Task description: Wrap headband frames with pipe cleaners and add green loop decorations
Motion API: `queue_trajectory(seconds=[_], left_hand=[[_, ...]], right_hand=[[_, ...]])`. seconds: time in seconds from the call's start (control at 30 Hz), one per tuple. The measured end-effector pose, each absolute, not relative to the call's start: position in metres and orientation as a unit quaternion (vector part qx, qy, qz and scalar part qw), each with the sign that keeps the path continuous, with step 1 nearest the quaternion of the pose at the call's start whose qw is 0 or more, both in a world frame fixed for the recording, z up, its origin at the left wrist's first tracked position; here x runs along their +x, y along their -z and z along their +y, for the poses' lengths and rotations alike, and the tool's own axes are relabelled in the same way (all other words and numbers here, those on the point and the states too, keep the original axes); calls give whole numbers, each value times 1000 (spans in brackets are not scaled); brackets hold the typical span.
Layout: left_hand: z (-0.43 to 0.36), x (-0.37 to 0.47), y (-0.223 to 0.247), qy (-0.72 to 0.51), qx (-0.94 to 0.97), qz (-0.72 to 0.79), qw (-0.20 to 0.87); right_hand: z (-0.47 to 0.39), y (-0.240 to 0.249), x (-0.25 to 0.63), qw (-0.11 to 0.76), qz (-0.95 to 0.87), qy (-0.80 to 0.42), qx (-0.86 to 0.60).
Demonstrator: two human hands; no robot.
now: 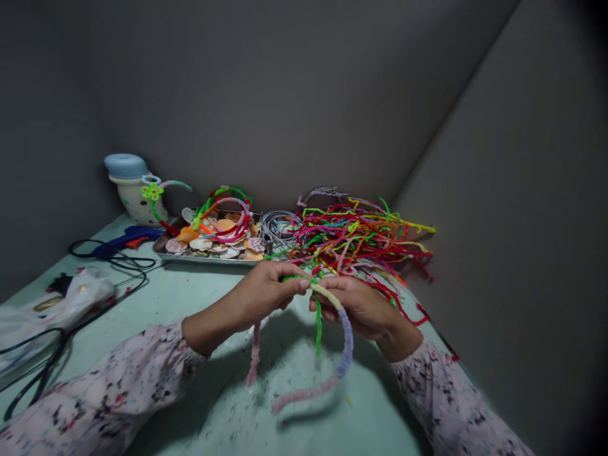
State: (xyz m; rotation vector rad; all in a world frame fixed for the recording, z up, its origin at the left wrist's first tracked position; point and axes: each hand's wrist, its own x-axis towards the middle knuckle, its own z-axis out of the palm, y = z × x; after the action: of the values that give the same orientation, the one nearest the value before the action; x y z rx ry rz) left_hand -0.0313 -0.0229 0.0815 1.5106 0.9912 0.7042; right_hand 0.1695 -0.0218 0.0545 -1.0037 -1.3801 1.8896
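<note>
A curved hoop wrapped in fuzzy pipe cleaner (346, 345), banded pink, lavender, pale yellow and green, hangs between my hands above the table. My left hand (273, 286) pinches its green part, thumb against fingers. Close beside it, my right hand (361, 304) has its fingers closed at the join of green and yellow, around a loose green pipe cleaner (318, 326) whose end dangles down. The hoop's other pink end (254, 354) hangs below my left hand. What lies between my right fingertips is partly hidden.
Behind my hands lie a heap of coloured pipe cleaners (361, 231) and grey wire hoops (280, 228). A metal tray (213, 259) holds seashells and wrapped hoops. At left are a blue-lidded cup (135, 196), a blue glue gun (126, 237), black cable (137, 269) and plastic bag (90, 288).
</note>
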Motion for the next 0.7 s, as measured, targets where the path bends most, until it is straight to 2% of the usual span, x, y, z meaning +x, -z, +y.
queue_trajectory(seconds=[0.7], left_hand=[[-24,-32,-79,-294,664,404,556]], right_hand=[[-24,-50,166,289,-474,-764,-329]])
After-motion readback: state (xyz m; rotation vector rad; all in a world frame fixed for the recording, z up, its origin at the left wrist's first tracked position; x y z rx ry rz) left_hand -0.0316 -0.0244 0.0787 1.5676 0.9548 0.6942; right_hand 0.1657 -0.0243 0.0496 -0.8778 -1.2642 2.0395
